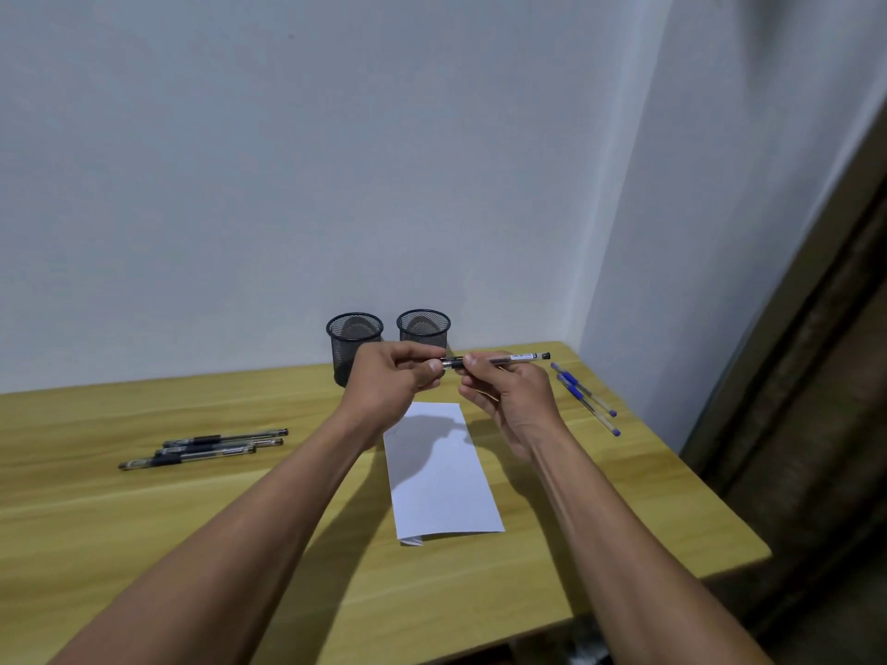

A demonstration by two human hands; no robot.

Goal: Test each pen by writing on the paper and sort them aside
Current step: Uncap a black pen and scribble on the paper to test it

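View from a head cam looking down at a light wood table [144,520] set against a pale wall. Two bare forearms reach fwd from the bottom of the frame, hands meeting above the table's centre. The right hand [509,400] pinches a black-ink pen [499,360] around its grip, holding it roughly horizontal in the air, its far end pointing right. The left hand [389,381] has thumb & fingertips closed at the pen's left end, at or around the tip; whether it grips a cap there can't be told. Fingers of both hands are narrow, curled in tight.

Directly below the hands lies a white paper [441,482], a tall strip, flat on the table, partly shaded by the hands. Behind the hands, by the wall, stand two black mesh cups [355,338], side by side, upright, just apart. On the left, well apart from the paper, lie three black pens [206,448] close together, approx. parallel. On the right, near the table edge, lie two blue pens [583,395], side by side, angled diagonally.
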